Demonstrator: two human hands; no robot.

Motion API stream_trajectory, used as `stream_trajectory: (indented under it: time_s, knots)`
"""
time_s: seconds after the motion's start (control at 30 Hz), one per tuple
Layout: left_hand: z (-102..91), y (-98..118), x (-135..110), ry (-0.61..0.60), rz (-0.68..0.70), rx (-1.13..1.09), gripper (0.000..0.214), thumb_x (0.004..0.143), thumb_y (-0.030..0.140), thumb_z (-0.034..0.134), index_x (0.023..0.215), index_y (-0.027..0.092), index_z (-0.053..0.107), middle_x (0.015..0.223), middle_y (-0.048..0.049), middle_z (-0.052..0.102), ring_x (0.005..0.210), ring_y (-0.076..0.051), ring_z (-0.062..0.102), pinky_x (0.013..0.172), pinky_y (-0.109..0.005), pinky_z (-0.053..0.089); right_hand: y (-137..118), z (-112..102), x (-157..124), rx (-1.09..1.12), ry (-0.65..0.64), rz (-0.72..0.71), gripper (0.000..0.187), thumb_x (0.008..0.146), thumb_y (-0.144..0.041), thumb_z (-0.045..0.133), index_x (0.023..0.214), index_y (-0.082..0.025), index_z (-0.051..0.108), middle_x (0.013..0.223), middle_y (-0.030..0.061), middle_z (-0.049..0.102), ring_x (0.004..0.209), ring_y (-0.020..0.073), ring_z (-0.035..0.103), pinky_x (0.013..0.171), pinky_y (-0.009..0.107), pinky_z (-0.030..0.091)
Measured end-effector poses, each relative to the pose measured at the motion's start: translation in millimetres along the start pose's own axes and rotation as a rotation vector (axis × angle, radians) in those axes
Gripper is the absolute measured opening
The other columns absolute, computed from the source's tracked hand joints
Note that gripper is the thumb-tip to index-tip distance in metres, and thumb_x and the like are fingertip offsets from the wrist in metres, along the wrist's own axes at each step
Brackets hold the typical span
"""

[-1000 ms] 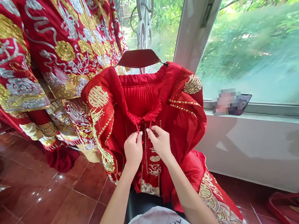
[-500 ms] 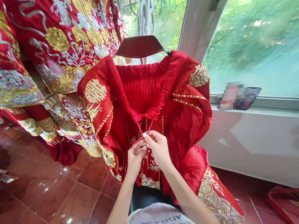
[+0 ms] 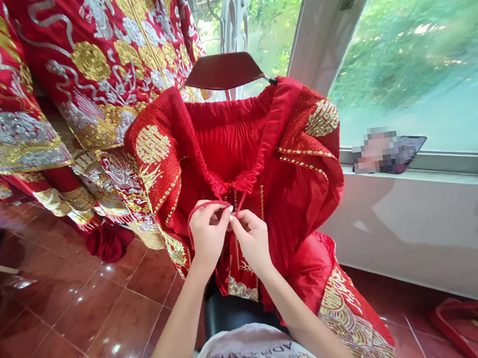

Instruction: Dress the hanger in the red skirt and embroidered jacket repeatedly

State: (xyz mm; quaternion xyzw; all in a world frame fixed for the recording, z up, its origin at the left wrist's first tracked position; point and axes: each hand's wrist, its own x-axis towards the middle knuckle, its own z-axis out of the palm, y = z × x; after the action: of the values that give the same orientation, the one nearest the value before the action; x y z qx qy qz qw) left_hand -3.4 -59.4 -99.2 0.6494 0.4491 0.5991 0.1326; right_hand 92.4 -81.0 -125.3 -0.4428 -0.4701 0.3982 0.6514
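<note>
A red skirt (image 3: 299,212) with gold embroidery and beaded trim hangs in front of me from a dark red hanger (image 3: 224,71). Its gathered waistband dips at the front, where the two ends of a red drawstring (image 3: 242,199) come out. My left hand (image 3: 208,232) pinches the drawstring between thumb and forefinger, and a length of the cord loops over the back of that hand. Close against it, my right hand (image 3: 252,238) has its fingers closed on the drawstring too. Where the cords cross between the fingertips is partly hidden.
Embroidered red garments (image 3: 94,63) hang at the left. A window (image 3: 418,75) with a sill is on the right, and a phone (image 3: 405,153) lies there beside a blurred patch. Below are a black seat (image 3: 225,317), red floor tiles (image 3: 106,340) and a red frame (image 3: 460,314).
My left hand has risen and turned knuckles up, with the cord now looped over it. My right hand stays near the same spot, fingertips still on the drawstring. The view has shifted slightly.
</note>
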Motion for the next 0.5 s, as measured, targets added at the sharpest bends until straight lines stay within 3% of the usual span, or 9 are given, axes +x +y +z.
stream_trajectory:
  time_s: [0.07,0.17,0.23,0.37,0.5]
  knots:
    - [8.3,-2.1,2.2,0.015,-0.206,-0.153,0.015,0.075,0.023,0.070,0.081,0.019,0.057,0.078,0.0004,0.063,0.069,-0.011,0.062,0.066,-0.024,0.053,0.5,-2.0,0.6,0.002,-0.013,0.003,0.021,0.082,-0.037,0.059,0.076,-0.017,0.060,0.066,-0.0003,0.058,0.062,0.0125,0.053,0.059,0.025,0.042]
    - [16.0,-3.0,4.9,-0.092,-0.469,-0.542,0.026,0.075,0.024,0.068,0.089,0.020,0.047,0.084,-0.0023,0.068,0.076,-0.015,0.068,0.070,-0.027,0.055,0.2,-4.6,3.5,-0.021,-0.026,0.002,0.021,0.081,-0.037,0.060,0.075,-0.017,0.061,0.067,0.0002,0.060,0.059,0.0117,0.050,0.057,0.025,0.040]
    - [16.9,-1.8,7.1,-0.135,-0.554,-0.690,0.031,0.073,0.024,0.070,0.092,0.019,0.047,0.080,-0.0032,0.070,0.077,-0.016,0.070,0.073,-0.030,0.055,-1.0,-5.2,5.0,-0.042,-0.022,-0.003,0.021,0.080,-0.037,0.060,0.074,-0.017,0.060,0.065,-0.0004,0.059,0.057,0.0110,0.048,0.055,0.024,0.039]
    - [11.3,-3.8,8.9,-0.080,-0.695,-0.848,0.040,0.061,0.022,0.081,0.086,0.018,0.051,0.073,-0.0019,0.072,0.073,-0.016,0.071,0.070,-0.027,0.055,-5.2,-4.2,4.4,-0.062,-0.009,-0.004,0.021,0.080,-0.037,0.060,0.072,-0.017,0.059,0.061,-0.0014,0.057,0.055,0.0104,0.047,0.054,0.023,0.038]
    - [8.6,-17.6,3.3,-0.043,-0.939,-1.064,0.031,0.059,0.015,0.081,0.078,0.016,0.057,0.074,-0.0003,0.071,0.063,-0.010,0.067,0.061,-0.019,0.051,-10.4,-3.1,0.9,-0.046,-0.015,-0.008,0.020,0.080,-0.037,0.061,0.073,-0.017,0.061,0.064,-0.0002,0.061,0.058,0.0114,0.053,0.056,0.023,0.042]
